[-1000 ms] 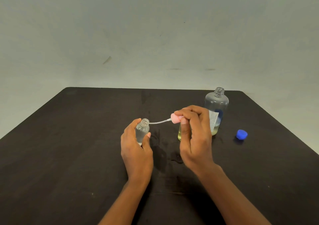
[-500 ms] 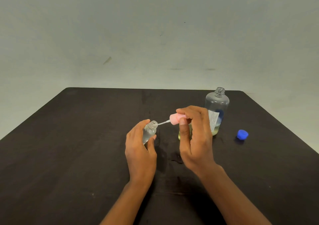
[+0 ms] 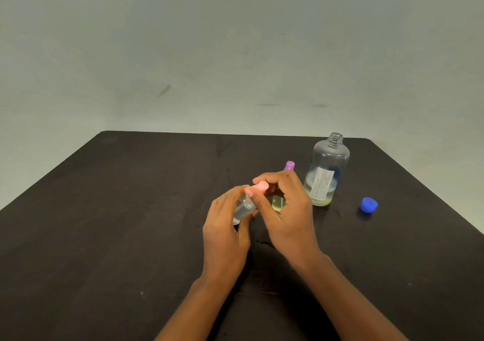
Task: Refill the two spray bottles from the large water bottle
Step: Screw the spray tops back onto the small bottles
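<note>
Pale grey-green wall (image 3: 235,52) stands behind a dark, matt wooden surface (image 3: 117,223) with rounded far corners. Near the middle of the surface, the left hand (image 3: 227,232) grips a small clear plastic spray bottle (image 3: 244,208), fingers and thumb curled round its body. The bottle leans with its neck toward the right. What is in it looks colourless, and its level cannot be told behind the fingers. Whether its base touches the surface is also hidden.

The right hand (image 3: 286,211) pinches a pink spray cap (image 3: 261,186) between thumb and fingertips. The cap sits at the neck of the small clear bottle. Whether it is fully seated cannot be told.

Just behind the right hand stands a second small spray bottle (image 3: 278,202), upright and mostly hidden. Pale yellow liquid shows through its lower part, and its purple cap (image 3: 289,165) rises above the knuckles.

To the right of that, close beside it, stands a large clear plastic water bottle (image 3: 332,157) with rounded shoulders. It is upright and its threaded neck is uncovered. A white printed label (image 3: 321,185) faces the camera. Only a shallow layer of pale yellowish liquid lies at its bottom.

Further right, apart from the bottles, a blue screw cap (image 3: 368,204) lies on the surface.
</note>
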`<action>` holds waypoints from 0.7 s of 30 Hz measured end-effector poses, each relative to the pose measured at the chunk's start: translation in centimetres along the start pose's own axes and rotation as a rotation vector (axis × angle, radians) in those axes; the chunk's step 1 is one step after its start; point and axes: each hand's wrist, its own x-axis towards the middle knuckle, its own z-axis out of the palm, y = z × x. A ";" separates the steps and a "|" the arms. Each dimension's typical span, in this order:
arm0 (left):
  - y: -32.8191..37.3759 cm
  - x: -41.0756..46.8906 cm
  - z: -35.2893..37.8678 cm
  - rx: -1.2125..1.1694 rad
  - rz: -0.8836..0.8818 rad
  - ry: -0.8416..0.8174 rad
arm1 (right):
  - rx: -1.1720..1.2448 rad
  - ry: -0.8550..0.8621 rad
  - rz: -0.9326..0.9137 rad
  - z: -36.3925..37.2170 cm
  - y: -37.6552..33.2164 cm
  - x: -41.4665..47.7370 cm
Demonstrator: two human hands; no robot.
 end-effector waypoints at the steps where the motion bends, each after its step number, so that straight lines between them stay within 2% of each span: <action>1: 0.0 0.0 0.0 0.000 0.011 -0.007 | 0.010 0.013 0.016 0.0 -0.1 0.0; 3: 0.1 0.0 0.1 -0.014 0.014 -0.022 | 0.037 0.006 0.069 -0.1 -0.3 0.1; 6: 0.2 0.0 0.0 -0.041 -0.011 -0.023 | 0.176 -0.098 0.185 -0.2 -0.6 0.1; 9: 0.3 0.2 -0.2 -0.053 -0.048 -0.013 | 0.273 -0.159 0.209 -0.3 -0.9 0.2; 16: 0.5 0.1 -0.2 -0.064 -0.065 -0.030 | 0.149 -0.063 0.253 -0.1 -0.7 0.0; 21: 0.3 0.1 -0.2 -0.104 -0.130 -0.031 | 0.252 -0.144 0.238 -0.3 -1.0 0.1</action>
